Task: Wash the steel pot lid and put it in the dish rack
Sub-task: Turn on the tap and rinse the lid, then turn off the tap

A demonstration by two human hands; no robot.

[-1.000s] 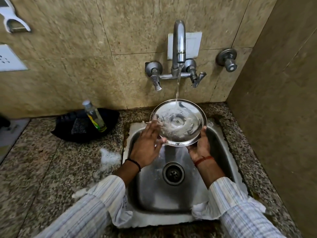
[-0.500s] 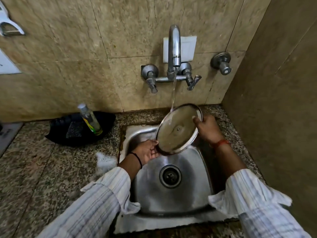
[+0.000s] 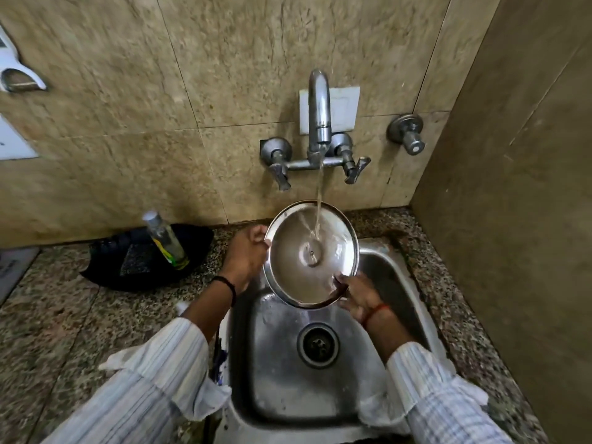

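Observation:
The round steel pot lid [image 3: 298, 274] is held tilted over the back of the steel sink [image 3: 275, 389], its hollow face toward me. Water from the wall tap [image 3: 318, 110] runs onto its centre. My left hand [image 3: 246, 253] grips the lid's left rim. My right hand [image 3: 360, 298] holds the lower right rim, fingers curled over the edge. No dish rack is in view.
A clear bottle [image 3: 165, 240] stands in a black holder [image 3: 134, 264] on the granite counter [image 3: 64, 331] left of the sink. A tiled side wall [image 3: 512, 219] closes off the right. The drain [image 3: 317, 345] sits mid-sink. A separate valve [image 3: 407, 133] projects from the back wall.
The lid has been turned in my hands: my left hand moved up to its left rim and my right hand dropped from the top right edge to the lower right rim. Water keeps running.

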